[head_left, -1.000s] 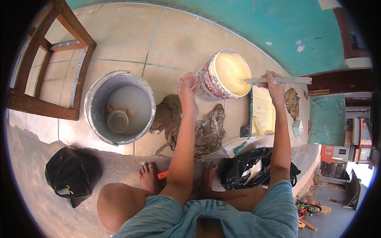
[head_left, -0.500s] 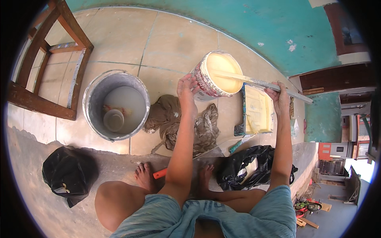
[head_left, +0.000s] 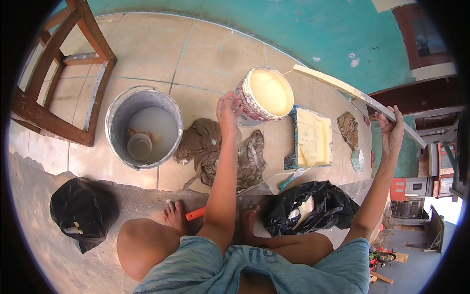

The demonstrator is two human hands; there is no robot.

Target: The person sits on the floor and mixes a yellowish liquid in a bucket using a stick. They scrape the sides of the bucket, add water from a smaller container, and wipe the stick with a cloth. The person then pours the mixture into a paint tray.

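Right hand (head_left: 389, 130) gripped raised, long, cream-coated wooden stick (head_left: 350, 90) | seemed light, stiff, slippery-tipped; grey end best held | left hand (head_left: 229, 111) touched red-white round plastic bucket (head_left: 249, 103), grip unclear, inside tiled floor (head_left: 139, 41)'s wall edge

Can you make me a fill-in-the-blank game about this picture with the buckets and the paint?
1. The right hand holds a long stick, and its paint-coated end is ____ the paint bucket (inside or outside).
2. In the picture, the paint tray is to the ____ of the paint bucket (left or right).
3. The grey bucket holds cloudy liquid and a small ____ (cup or brush).

Missing words: outside; right; cup.
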